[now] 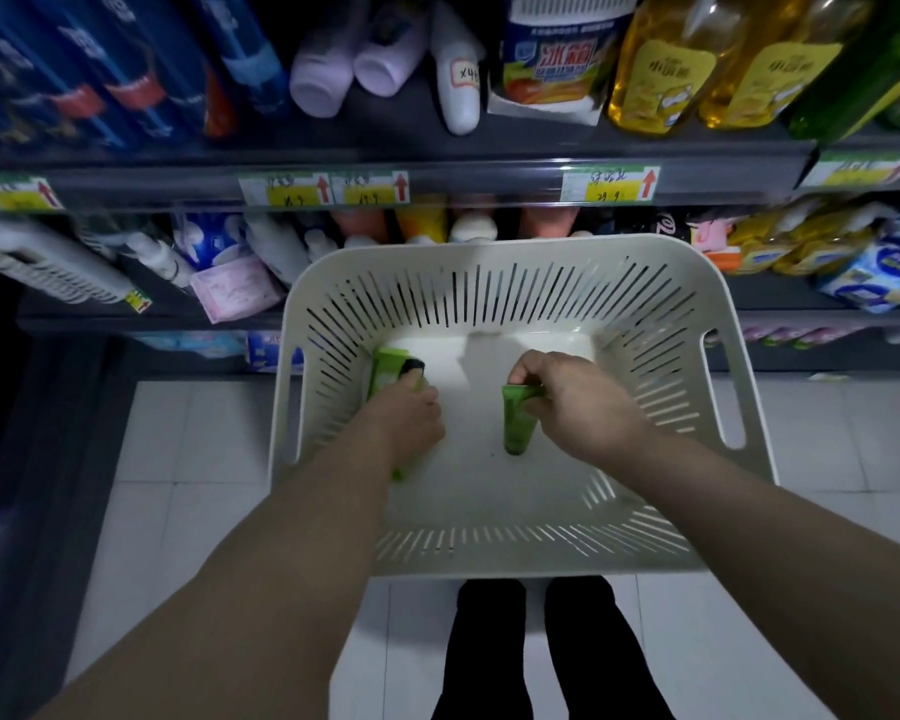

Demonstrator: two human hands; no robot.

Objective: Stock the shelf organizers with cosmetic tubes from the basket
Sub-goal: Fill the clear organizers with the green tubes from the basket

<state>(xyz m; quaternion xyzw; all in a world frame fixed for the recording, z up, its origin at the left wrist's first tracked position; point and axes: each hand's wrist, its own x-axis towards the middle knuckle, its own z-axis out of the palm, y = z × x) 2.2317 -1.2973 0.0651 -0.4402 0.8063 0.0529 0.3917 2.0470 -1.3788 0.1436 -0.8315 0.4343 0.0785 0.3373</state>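
Your two hands are inside the white basket (pixel 489 247), each holding a green cosmetic tube.
Your left hand (pixel 411 415) curls round the left tube (pixel 385 374), black cap at its far end; your right hand (pixel 575 402) pinches the right tube (pixel 515 426) by its far end. Both tubes lie near-to-far, pointing at the shelf (pixel 489 171) beyond.

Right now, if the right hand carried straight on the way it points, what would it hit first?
The right hand, holding a green tube, points forward and left inside the basket. First in line looks like the far slotted wall, though depth is unclear; it might touch the basket floor sooner.
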